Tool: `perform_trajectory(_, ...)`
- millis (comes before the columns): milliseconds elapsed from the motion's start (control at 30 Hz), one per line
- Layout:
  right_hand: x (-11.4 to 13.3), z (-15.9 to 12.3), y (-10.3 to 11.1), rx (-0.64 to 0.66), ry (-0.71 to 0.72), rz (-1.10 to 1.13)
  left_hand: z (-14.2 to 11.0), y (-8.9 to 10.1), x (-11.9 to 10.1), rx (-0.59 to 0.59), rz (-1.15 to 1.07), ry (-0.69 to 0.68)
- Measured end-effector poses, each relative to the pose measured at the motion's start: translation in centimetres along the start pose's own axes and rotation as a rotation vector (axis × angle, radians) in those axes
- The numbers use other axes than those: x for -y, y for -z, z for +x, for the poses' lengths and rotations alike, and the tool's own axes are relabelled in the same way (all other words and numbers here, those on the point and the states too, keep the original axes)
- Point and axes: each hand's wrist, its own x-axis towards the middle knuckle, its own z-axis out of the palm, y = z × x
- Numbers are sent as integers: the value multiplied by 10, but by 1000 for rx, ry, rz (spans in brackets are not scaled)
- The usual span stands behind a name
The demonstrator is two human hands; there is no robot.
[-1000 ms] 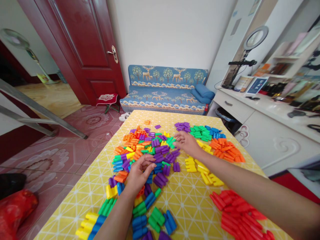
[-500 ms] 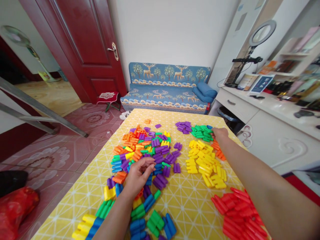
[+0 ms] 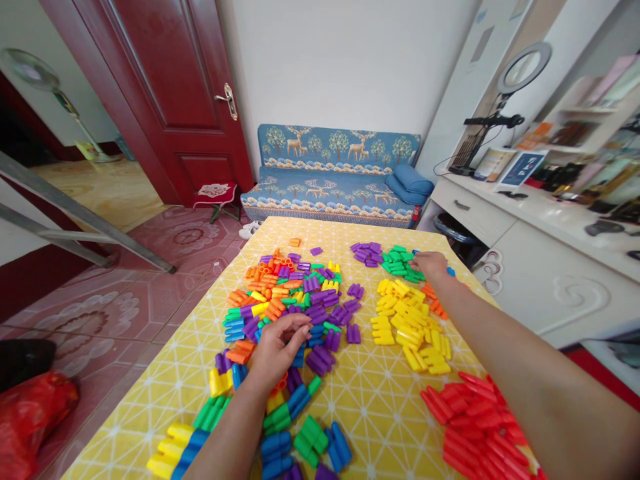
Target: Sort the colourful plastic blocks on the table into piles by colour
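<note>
Bullet-shaped plastic building blocks lie on the table in colour groups and a mixed pile [image 3: 273,293]. My left hand [image 3: 280,343] rests over the near side of that pile, its fingers loosely curled with a small gap to the thumb. Nothing shows in it. Purple blocks [image 3: 320,360] are beside its fingertips. My right hand [image 3: 433,265] reaches to the right edge of the green blocks [image 3: 399,263], fingertips drawn together at them; what they grip is hidden. A blue block [image 3: 451,271] lies just right of this hand. Orange blocks [image 3: 434,300] are partly under the wrist.
Yellow blocks [image 3: 410,317], red blocks [image 3: 475,420] and a small purple group [image 3: 366,253] sit on the patterned yellow tablecloth [image 3: 380,413]. Beyond the table stands a blue sofa [image 3: 335,180]. A white dresser [image 3: 550,267] is at right, a metal ladder [image 3: 85,233] at left.
My right hand has shifted slightly left, onto the edge of the green blocks. A blue block now shows to its right. My left hand has stayed where it was.
</note>
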Motion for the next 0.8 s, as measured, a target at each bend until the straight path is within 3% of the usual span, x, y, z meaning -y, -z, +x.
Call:
perform_trajectory(100, 12, -26, -5, 9, 4, 58, 0, 0, -1, 6, 6, -13)
perform_trajectory(200, 35, -70, -16, 89, 75, 132, 0, 0, -2, 14, 6, -22)
perform_trajectory(300, 54, -133, -26, 261, 183, 202, 0, 1, -2, 18, 26, -33)
perform_trajectory(400, 57, -198, -29, 494, 394, 213, 0, 1, -2, 19, 69, -56)
perform_trajectory(533, 33, -252, -31, 402, 561, 55, 1, 2, -1, 35, 134, -85)
perform_trajectory(667, 2, -267, -32, 219, 615, -92, 1, 1, 0, 35, 177, -107)
perform_trajectory(800, -11, -277, -34, 209, 620, -200, -2, 1, -8, 121, 297, -158)
